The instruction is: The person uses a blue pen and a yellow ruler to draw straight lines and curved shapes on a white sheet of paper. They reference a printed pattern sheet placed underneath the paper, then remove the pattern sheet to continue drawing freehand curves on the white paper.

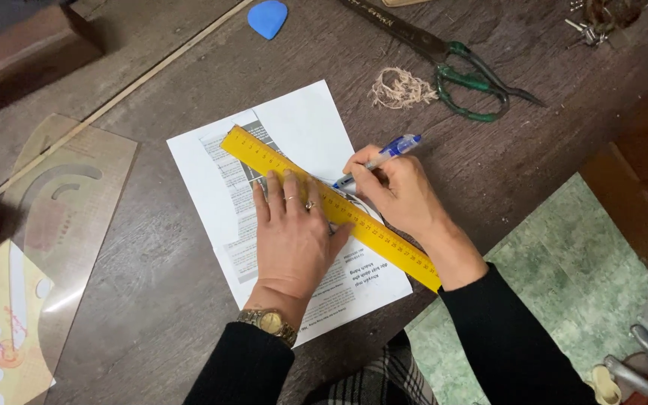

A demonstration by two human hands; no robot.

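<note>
Pressing flat with open fingers, the left hand [292, 236] pins a yellow ruler [384, 241] on paper [305, 120] mid-frame while the right hand [399, 193] grips a blue pen [384, 156].

Head view: light is moderate and even, slightly cool. White paper [301, 124] is the brightest area, close to overexposed but print is legible. Soft short shadows fall under the left hand [294, 240] and yellow ruler [331, 206]. Sheen on the transparent curve template [61, 225] at left. Dark wooden table [151, 300] keeps its grain detail. Focus sharp at centre; corners softer and dimmer.
</note>
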